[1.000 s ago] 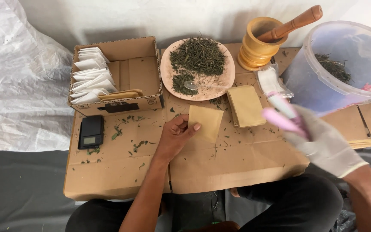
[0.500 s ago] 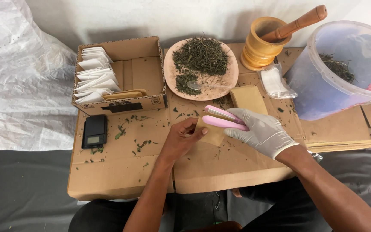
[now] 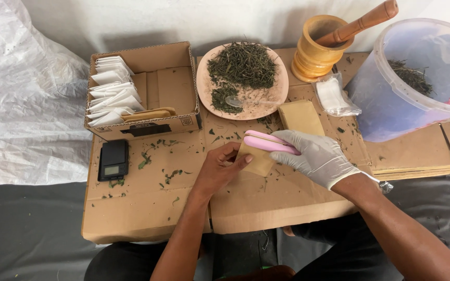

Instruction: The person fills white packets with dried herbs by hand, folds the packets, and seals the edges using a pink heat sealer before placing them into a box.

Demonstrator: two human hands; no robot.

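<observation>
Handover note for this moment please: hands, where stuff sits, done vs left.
Left hand: bare, pinching the small tan pouch against the cardboard work surface.
Right hand: gloved, holding the pink clamp tool across the pouch's top edge.
Around: plate of dried herbs with a spoon; stack of tan pouches; white sachets in the cardboard box; pocket scale; mortar and pestle; plastic bucket with more herbs.
Done: pouch under the tool; whether it is filled cannot be seen.
Left: the pouch top looks not yet closed off.

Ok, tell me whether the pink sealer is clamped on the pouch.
Clamped: the pink sealer in the gloved right hand sits across the brown pouch's top edge.
</observation>
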